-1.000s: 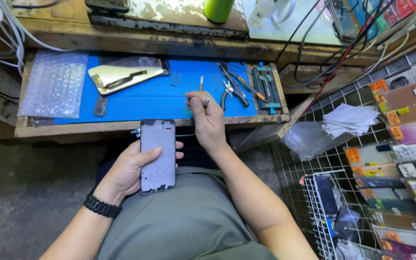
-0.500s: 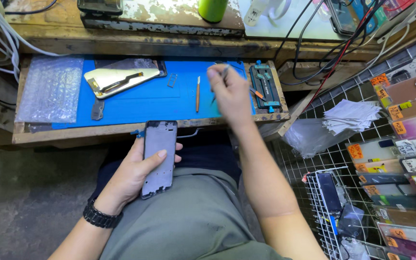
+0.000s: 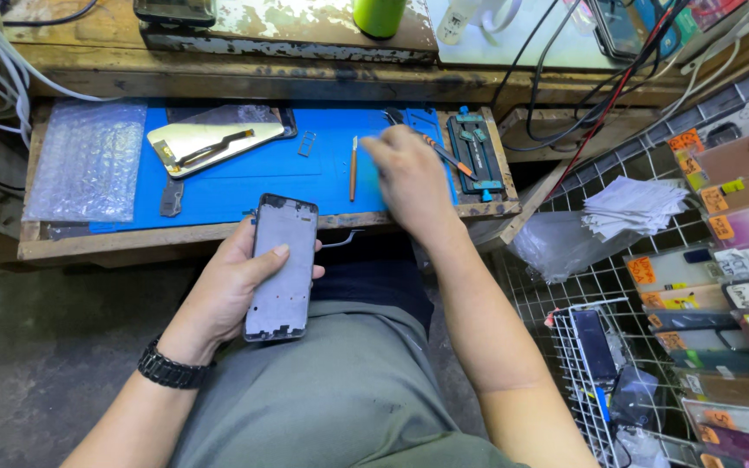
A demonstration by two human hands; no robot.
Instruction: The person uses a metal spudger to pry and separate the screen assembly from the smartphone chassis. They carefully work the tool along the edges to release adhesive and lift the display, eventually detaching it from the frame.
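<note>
Phone frame sits in my left hand, low over the lap at about 7 o'clock from picture centre, its grey inner face turned up. The grip there is closed around it: thumb across the face near the top edge, fingers wrapped behind, which keeps the open side level and readable from above. A black wristwatch sits on that wrist.

Further out, my right hand reaches over the front edge of the surface, above the blue mat. It is blurred; fingers look loosely curled, and I cannot tell whether they hold anything.

Just left of that hand, at its 9 o'clock, a thin orange-handled tool lies on the mat, pointing away from me. At its 2 o'clock lie a screwdriver and a dark clamp-like fixture, grouped on the working-hand side, I judge for short reach.

At 10 o'clock on the mat rests a detached screen panel, pale side up with a dark flex strip across it, apart from the tools. Bubble wrap lies at the far left end.

Beyond, at 12 o'clock, a green cylinder stands on a worn wooden shelf. At 3 o'clock, a stack of white sheets lies on a wire rack.
</note>
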